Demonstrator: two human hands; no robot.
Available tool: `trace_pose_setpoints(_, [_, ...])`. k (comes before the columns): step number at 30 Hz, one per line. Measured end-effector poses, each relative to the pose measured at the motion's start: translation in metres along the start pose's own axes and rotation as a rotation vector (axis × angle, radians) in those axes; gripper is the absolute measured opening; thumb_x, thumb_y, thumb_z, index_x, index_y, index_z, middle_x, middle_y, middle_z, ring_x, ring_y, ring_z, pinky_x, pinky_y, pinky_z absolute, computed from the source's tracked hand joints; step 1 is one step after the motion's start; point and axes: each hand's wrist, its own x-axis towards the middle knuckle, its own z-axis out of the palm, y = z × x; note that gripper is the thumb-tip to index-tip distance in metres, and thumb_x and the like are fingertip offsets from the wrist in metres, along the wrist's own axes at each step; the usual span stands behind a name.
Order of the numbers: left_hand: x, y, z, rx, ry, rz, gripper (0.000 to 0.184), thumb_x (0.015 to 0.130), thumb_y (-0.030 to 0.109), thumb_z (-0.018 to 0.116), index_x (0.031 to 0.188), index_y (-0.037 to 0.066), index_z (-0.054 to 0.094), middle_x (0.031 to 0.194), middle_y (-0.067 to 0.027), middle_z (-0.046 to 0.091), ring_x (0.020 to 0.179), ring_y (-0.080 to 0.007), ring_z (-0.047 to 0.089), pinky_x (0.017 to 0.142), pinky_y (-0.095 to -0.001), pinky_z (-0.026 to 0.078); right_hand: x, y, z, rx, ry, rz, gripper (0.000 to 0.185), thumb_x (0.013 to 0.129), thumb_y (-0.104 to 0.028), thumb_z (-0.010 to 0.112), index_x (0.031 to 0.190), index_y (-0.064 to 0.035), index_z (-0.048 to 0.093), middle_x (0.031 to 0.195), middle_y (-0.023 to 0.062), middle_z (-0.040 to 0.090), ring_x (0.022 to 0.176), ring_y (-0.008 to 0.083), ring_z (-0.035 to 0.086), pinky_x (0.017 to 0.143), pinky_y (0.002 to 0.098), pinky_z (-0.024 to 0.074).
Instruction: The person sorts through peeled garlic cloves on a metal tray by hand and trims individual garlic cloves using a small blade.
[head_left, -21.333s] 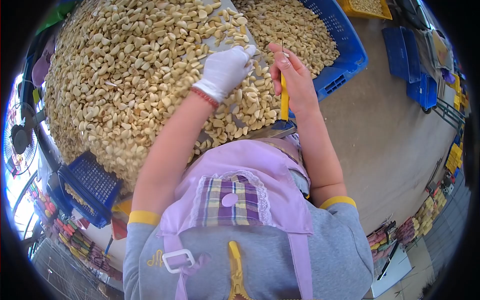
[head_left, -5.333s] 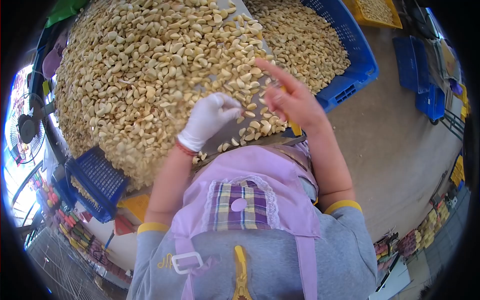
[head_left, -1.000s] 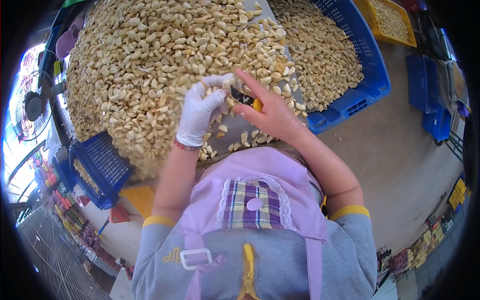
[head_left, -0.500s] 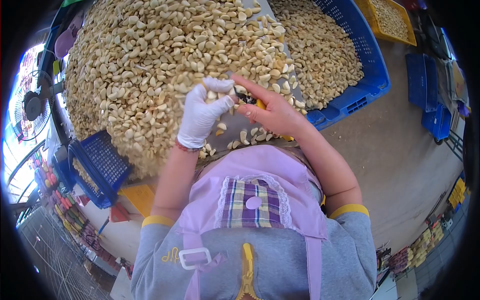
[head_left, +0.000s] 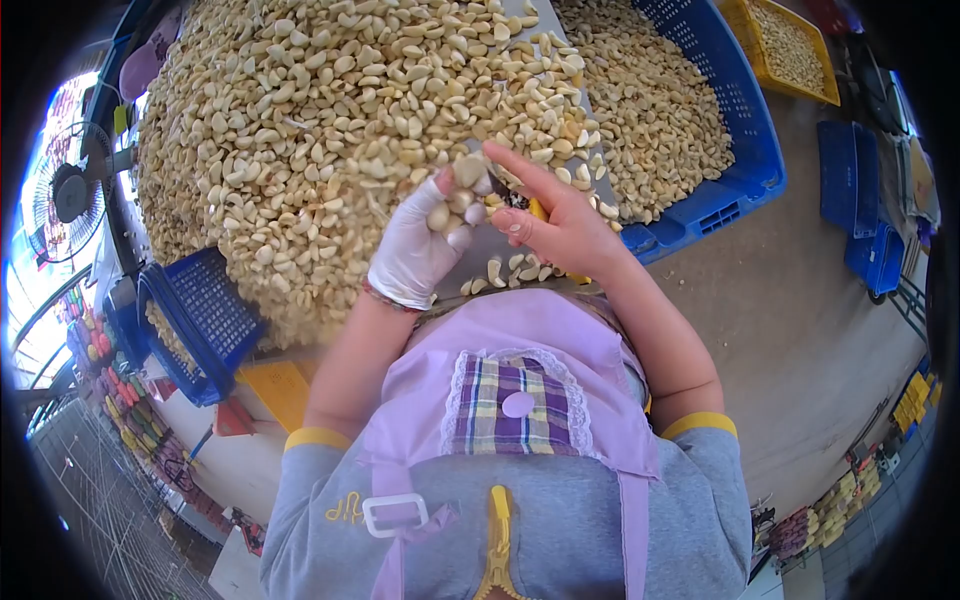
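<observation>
where my cloves (head_left: 462,212) lie: several in my gloved left hand (head_left: 412,250), above a heap (head_left: 280,140)
blue crate (head_left: 765,170): cloves inside, just beside the heap
left grip: fingers curled round the cloves
right hand (head_left: 578,225): bare, clamped on a yellow-handled knife (head_left: 537,210), which i partly hide
beyond: filled yellow crate (head_left: 800,92); fan (head_left: 70,190) past the heap

The right fingers (head_left: 525,172) partly hide the yellow tool (head_left: 537,209).

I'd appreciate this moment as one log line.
left hand: gloved, holding pale pieces; right hand: bare, holding yellow-handled tool; blue crate: pieces inside
</observation>
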Motion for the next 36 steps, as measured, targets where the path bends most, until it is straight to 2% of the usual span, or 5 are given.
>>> trace_pose_setpoints(7, [0.000,0.002,-0.027,-0.030,-0.469,-0.220,0.022,0.091,0.026,0.060,0.096,0.005,0.055,0.085,-0.0041,0.055,0.054,-0.0058,0.041,0.040,-0.0155,0.028,0.001,0.009,-0.001,0.057,-0.070,0.075,0.049,0.092,-0.017,0.060,0.139,-0.0147,0.046,0.102,-0.0032,0.061,0.066,0.0009,0.048,0.056,0.0171,0.0429])
trace_pose_setpoints(14, [-0.010,0.000,-0.008,0.145,-0.281,-0.075,0.026,0.092,0.029,0.059,0.099,0.004,0.053,0.077,-0.0031,0.054,0.049,-0.0063,0.040,0.037,-0.0167,0.028,-0.003,-0.004,-0.003,0.128,-0.071,0.164,0.046,0.091,-0.023,0.061,0.135,-0.0156,0.052,0.089,-0.0025,0.062,0.074,0.0031,0.051,0.069,0.0203,0.0446])
trace_pose_setpoints(27, [-0.008,0.000,-0.007,0.270,-0.303,-0.062,0.031,0.083,0.030,0.071,0.095,0.003,0.061,0.071,0.0000,0.053,0.051,-0.0044,0.038,0.041,-0.0167,0.023,-0.006,0.002,-0.016,0.343,-0.082,0.161,0.061,0.092,-0.036,0.059,0.145,-0.0166,0.035,0.068,-0.0029,0.051,0.052,0.0015,0.044,0.045,0.0166,0.0362])
trace_pose_setpoints(31, [-0.008,0.001,-0.007,0.372,-0.250,0.177,0.028,0.081,0.025,0.073,0.094,0.004,0.060,0.072,0.0001,0.053,0.053,-0.0055,0.040,0.044,-0.0181,0.027,-0.012,0.001,-0.013,0.109,-0.059,0.129,0.062,0.091,-0.029,0.062,0.145,-0.0196,0.035,0.113,0.0053,0.060,0.074,0.0063,0.056,0.059,0.0217,0.0471])
trace_pose_setpoints(36, [-0.010,-0.010,-0.011,0.562,-0.111,0.401,0.026,0.079,0.020,0.076,0.093,0.008,0.057,0.072,-0.0003,0.054,0.057,-0.0095,0.049,0.049,-0.0205,0.035,-0.008,0.020,-0.003,-0.183,-0.013,-0.214,0.060,0.091,-0.026,0.062,0.145,-0.0169,0.037,0.121,0.0024,0.056,0.071,0.0038,0.053,0.058,0.0198,0.0451])
